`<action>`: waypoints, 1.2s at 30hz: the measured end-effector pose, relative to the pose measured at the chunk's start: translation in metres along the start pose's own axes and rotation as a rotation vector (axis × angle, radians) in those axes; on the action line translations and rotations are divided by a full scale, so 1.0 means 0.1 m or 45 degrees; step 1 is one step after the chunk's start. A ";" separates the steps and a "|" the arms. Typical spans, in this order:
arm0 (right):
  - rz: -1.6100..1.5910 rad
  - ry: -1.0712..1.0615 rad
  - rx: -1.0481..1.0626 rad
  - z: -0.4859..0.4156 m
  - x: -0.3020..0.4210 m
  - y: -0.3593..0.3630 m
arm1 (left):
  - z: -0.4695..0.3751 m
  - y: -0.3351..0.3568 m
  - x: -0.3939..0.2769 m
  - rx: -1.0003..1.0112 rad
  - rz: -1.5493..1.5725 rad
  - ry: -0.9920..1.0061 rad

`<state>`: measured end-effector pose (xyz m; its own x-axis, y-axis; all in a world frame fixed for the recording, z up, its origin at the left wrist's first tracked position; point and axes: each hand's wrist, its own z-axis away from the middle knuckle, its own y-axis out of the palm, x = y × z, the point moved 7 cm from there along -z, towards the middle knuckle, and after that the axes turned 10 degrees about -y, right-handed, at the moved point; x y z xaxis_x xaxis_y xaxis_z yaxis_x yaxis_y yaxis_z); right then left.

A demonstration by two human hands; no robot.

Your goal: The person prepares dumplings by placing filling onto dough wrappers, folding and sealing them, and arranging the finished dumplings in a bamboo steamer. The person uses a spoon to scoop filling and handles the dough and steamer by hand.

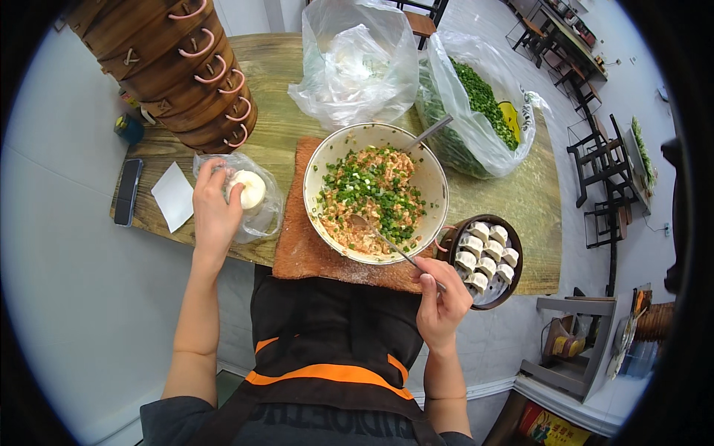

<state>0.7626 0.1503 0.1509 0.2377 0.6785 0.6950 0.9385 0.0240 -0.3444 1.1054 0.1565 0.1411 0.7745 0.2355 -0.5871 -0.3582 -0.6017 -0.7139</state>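
My right hand (444,304) grips the handle of a metal spoon (390,243), whose bowl rests in the filling. That filling (371,195), minced and topped with chopped green onion, lies in a white mixing bowl (440,214). A second metal utensil (429,132) leans on the bowl's far right rim. My left hand (216,203) is over a stack of round, pale dumpling wrappers (249,188) in a clear plastic bag (262,223). Its thumb is at the stack's edge, with fingers and thumb apart. Right of the bowl, several folded dumplings (486,266) sit in a round bamboo steamer (519,245).
Stacked bamboo steamers (184,83) with pink handles rise at the table's far left. A phone (128,192) and white paper (173,196) lie near the left edge. Behind the bowl are a plastic bag (357,67) and a bag of chopped green onion (474,111). A brown cloth (290,245) lies under the bowl.
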 end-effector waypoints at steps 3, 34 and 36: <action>0.113 -0.196 0.053 -0.06 0.10 0.01 | 0.02 0.02 -0.01 0.004 -0.115 -0.008; -0.090 -0.226 0.141 -0.02 0.15 -0.09 | 0.82 0.17 0.09 0.910 1.677 -1.222; -0.132 0.027 -0.074 -0.01 -0.01 -0.25 | 1.10 0.33 0.01 1.016 1.864 -1.422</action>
<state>0.7389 0.1487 0.1596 0.1434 0.6590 0.7383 0.9710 0.0503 -0.2336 1.0369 0.2205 0.0752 -0.7551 0.4453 -0.4812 -0.6493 -0.4065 0.6427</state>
